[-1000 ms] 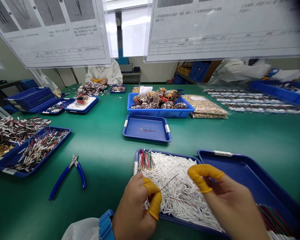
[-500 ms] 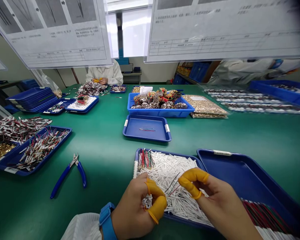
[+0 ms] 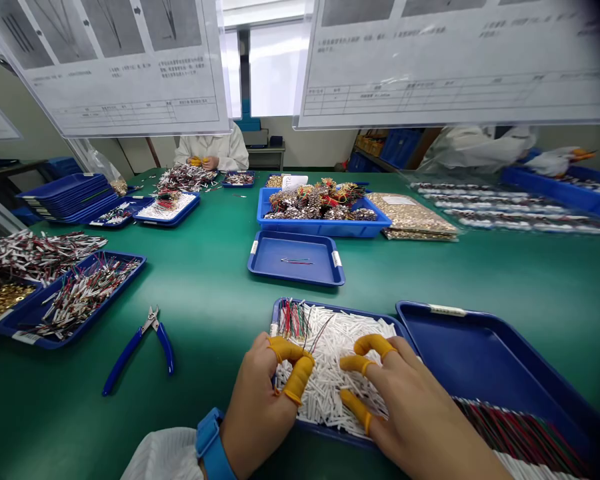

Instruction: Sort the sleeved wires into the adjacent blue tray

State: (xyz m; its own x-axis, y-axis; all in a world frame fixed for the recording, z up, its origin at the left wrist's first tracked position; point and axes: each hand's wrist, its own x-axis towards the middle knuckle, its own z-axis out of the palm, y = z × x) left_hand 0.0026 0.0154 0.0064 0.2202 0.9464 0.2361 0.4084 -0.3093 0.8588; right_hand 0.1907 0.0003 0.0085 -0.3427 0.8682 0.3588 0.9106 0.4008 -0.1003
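Yellow finger cots cover fingertips on both hands. My left hand (image 3: 275,390) pinches thin dark wires (image 3: 321,335) between thumb and forefinger, over the left part of a blue tray (image 3: 397,325). That tray is filled with short white tubes (image 3: 353,323). A small bundle of red, green and black wires (image 3: 294,319) lies in its far left corner. My right hand (image 3: 393,393) hovers at or just above the tubes, fingers spread, with nothing seen between them; whether the fingertips touch tubes I cannot tell.
Blue-handled cutters (image 3: 139,347) lie at left, near a tray of sleeved wires (image 3: 83,293). Beside the tubes, a larger blue tray (image 3: 473,340) holds rows of wires (image 3: 523,433). Farther back are a small tray (image 3: 297,272) and a bin of metal-tipped bundles (image 3: 325,227). Printed sheets (image 3: 455,73) hang above; co-workers (image 3: 215,150) sit across.
My left hand has shifted left with the wires. My right hand has moved away from the wires, down over the tubes, and its fingers have spread.
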